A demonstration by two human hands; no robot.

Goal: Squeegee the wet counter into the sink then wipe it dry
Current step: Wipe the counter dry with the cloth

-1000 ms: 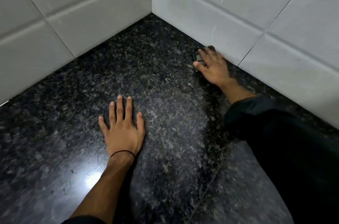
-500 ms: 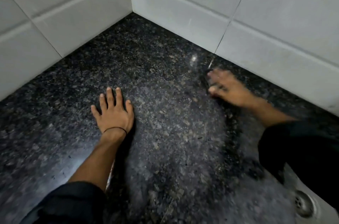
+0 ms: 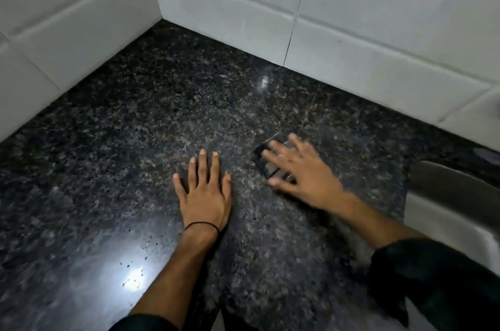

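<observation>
1. Where: small dark squeegee (image 3: 270, 168) lies flat on the granite counter (image 3: 135, 141), mid-right, under the right hand (image 3: 303, 176). It's just right of the left hand (image 3: 203, 195) and well left of the sink (image 3: 446, 208).
2. R grip: fingers spread and straight, laid across the top, pressing down. Thumb sits by the near end. Motion blur hides whether anything hooks round an edge, so can't tell beyond that. No pinch visible.
3. L hand: palm down on the stone, fingers straight and close together, holding nothing; prob. just bracing. Thin black band (image 3: 201, 225) on the wrist.
4. Handling (judgement): looks light, a stiff body w/ prob. a soft rubber edge. A wet, glossy counter means it may skate or slip from under flat fingers. Better hold: fingers on top, thumb against the near side, pressure kept even along the blade.
5. Axis: the visible long side runs roughly near-to-far, tilted a bit to the right at the far end. The rest is under the hand, so approx. only. The exposed edge faces left, twd the L hand.
6. That axis lies crosswise to the sink direction, so a rightward pull should carry water in. Which edge is the blade: can't tell.
</observation>
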